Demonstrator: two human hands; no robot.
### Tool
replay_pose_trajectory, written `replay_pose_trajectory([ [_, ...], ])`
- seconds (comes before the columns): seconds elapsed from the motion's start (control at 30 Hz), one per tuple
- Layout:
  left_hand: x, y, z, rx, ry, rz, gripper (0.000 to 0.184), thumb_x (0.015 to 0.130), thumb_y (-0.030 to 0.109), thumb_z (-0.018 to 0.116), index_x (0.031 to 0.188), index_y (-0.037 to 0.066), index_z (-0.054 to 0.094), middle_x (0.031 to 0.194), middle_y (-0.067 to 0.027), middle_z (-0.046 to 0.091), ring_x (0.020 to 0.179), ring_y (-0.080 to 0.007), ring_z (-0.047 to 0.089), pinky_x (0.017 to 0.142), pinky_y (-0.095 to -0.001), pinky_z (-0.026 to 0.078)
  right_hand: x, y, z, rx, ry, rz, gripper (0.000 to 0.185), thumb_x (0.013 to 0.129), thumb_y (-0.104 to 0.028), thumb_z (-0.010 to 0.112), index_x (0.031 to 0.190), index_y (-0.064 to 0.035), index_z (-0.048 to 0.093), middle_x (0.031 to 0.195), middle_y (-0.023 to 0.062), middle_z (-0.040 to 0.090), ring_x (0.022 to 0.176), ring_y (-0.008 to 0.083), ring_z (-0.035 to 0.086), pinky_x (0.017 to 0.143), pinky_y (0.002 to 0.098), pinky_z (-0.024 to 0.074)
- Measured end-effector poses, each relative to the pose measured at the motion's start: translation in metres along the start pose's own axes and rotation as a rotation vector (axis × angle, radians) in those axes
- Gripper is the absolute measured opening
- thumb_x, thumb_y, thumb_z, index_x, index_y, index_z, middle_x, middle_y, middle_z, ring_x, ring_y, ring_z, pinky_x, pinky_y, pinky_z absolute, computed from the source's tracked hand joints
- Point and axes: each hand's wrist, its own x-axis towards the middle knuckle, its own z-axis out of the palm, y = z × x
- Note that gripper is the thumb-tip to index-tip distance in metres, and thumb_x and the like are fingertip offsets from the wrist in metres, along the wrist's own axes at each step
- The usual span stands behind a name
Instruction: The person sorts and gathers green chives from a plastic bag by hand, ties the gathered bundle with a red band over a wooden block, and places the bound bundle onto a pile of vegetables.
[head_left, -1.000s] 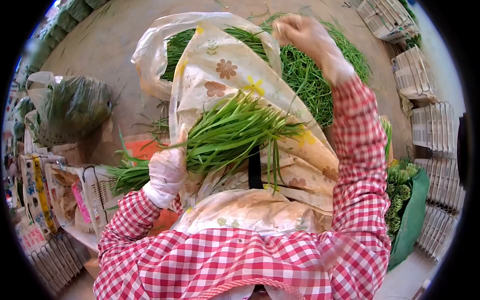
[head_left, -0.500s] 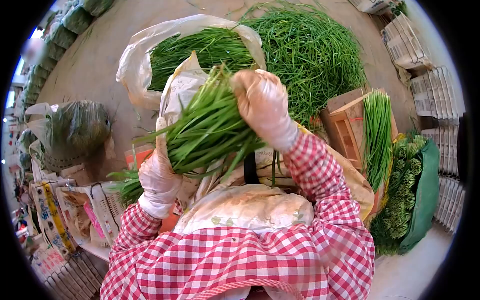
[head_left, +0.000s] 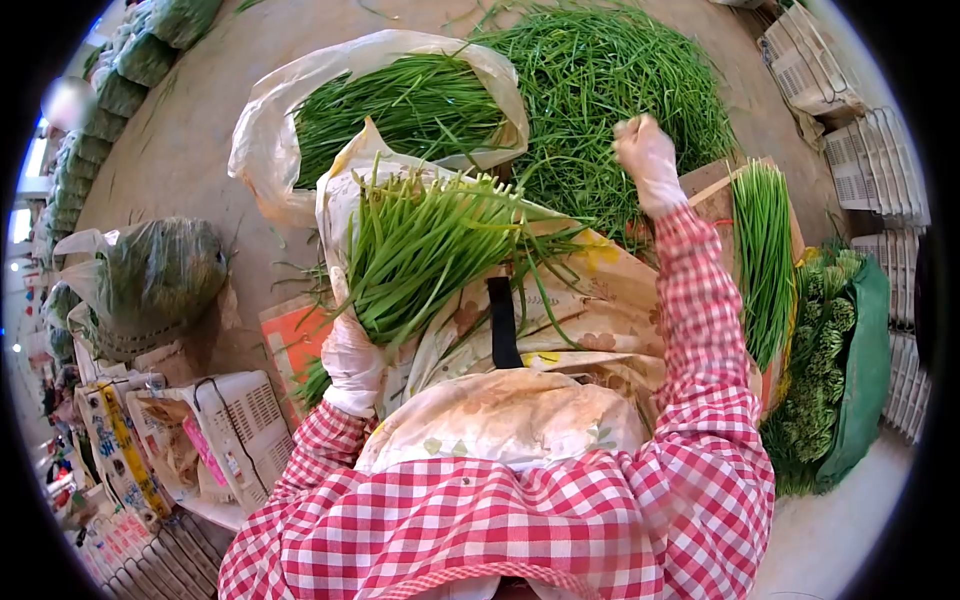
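One bunch of chives (head_left: 420,255) slants over the flowered apron (head_left: 615,315), left of centre, cut ends to the far side. It looks light, limp in the leaf, firmer toward the cut ends and easily bruised; a soft hold round the middle should suit. The left hand (head_left: 352,362) is wrapped round its near part. The right hand (head_left: 646,162) is curled before the far loose heap of greens (head_left: 605,75); whether it pinches any stalk, I cannot tell.
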Motion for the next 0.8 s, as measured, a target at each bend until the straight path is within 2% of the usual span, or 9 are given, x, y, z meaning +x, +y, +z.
replay_pose_trajectory([
  [0.1,0.001,0.008,0.015,-0.681,0.017,-0.239,0.081,0.08,0.021,0.066,0.143,0.009,0.019,0.099,-0.0109,0.065,0.074,-0.0215,0.064,0.06,-0.0336,0.052,-0.066,-0.023,0.009,1.025,-0.637,0.148,0.103,0.077,-0.048,0.066,0.141,0.0022,0.004,0.129,0.0187,0.047,0.093,0.028,0.062,0.062,0.0363,0.0536],
  [0.2,0.002,0.022,0.006,-0.735,-0.007,-0.302,0.084,0.075,0.012,0.071,0.142,0.01,0.021,0.108,-0.0094,0.063,0.085,-0.0195,0.064,0.068,-0.0301,0.053,-0.143,-0.065,0.038,0.828,-0.649,0.049,0.113,0.072,-0.039,0.073,0.142,0.0007,-0.007,0.143,0.029,0.021,0.088,0.0191,0.062,0.052,0.0192,0.0485],
  [0.23,0.002,0.022,0.005,-0.69,-0.022,-0.293,0.085,0.073,0.009,0.072,0.142,0.01,0.022,0.11,-0.0093,0.062,0.087,-0.0196,0.064,0.07,-0.0296,0.053,-0.16,-0.082,0.044,0.869,-0.714,0.1,0.119,0.067,-0.041,0.077,0.142,0.0024,-0.004,0.133,0.0312,0.036,0.086,0.0163,0.061,0.06,0.0244,0.0501],
  [0.4,0.001,0.002,0.009,-0.022,0.125,0.079,0.086,0.075,0.012,0.068,0.144,0.008,0.016,0.104,-0.0117,0.064,0.075,-0.0207,0.064,0.06,-0.0309,0.051,-0.142,-0.081,0.036,0.341,-0.832,-0.093,0.044,0.081,-0.033,0.062,0.108,0.0022,0.06,0.084,0.0113,0.063,0.083,0.0206,0.059,0.08,0.0325,0.0462],
  [0.43,0.002,-0.001,0.01,0.018,0.159,0.153,0.078,0.082,0.015,0.061,0.144,0.007,0.015,0.101,-0.0136,0.064,0.066,-0.0218,0.064,0.054,-0.0331,0.05,-0.129,-0.058,0.04,0.371,-0.707,-0.364,0.028,0.082,-0.028,0.059,0.094,-0.0024,0.066,0.081,0.0095,0.063,0.069,0.0161,0.057,0.068,0.0301,0.0477],
  [0.5,0.001,0.004,0.006,0.086,0.137,0.136,0.083,0.079,0.019,0.065,0.143,0.004,0.015,0.097,-0.0137,0.065,0.063,-0.0242,0.063,0.052,-0.035,0.048,-0.097,-0.05,-0.011,0.749,-1.077,0.059,0.018,0.085,-0.015,0.051,0.084,-0.0038,0.064,0.066,0.0005,0.061,0.039,0.0027,0.035,0.032,0.0179,0.0254],
  [0.63,0.002,0.004,0.007,0.189,0.107,0.104,0.096,0.072,0.027,0.072,0.142,-0.001,0.014,0.085,-0.0133,0.066,0.058,-0.0288,0.061,0.049,-0.0376,0.045,-0.066,-0.038,-0.073,1.322,-0.319,-0.03,0.021,0.092,-0.017,0.047,0.092,0.0,0.059,0.055,-0.0063,0.047,0.038,0.0019,0.035,0.031,0.0147,0.029],
  [0.67,0.003,0.007,0.005,0.188,0.096,0.102,0.096,0.072,0.027,0.072,0.142,-0.001,0.013,0.083,-0.0126,0.066,0.058,-0.0285,0.061,0.049,-0.0374,0.045,-0.052,-0.043,-0.086,1.565,-0.512,-0.282,0.025,0.094,-0.022,0.047,0.094,-0.0005,0.059,0.055,-0.0078,0.046,0.04,0.0006,0.038,0.032,0.0126,0.0302],
  [0.8,0.004,0.014,0.005,0.157,0.103,0.136,0.097,0.07,0.025,0.073,0.142,-0.001,0.013,0.083,-0.0127,0.066,0.058,-0.0288,0.061,0.049,-0.0373,0.045,-0.113,-0.072,-0.036,0.788,-0.267,-0.551,0.03,0.086,-0.029,0.06,0.106,-0.0071,0.058,0.088,0.0035,0.061,0.082,0.0143,0.06,0.07,0.024,0.0487],
])
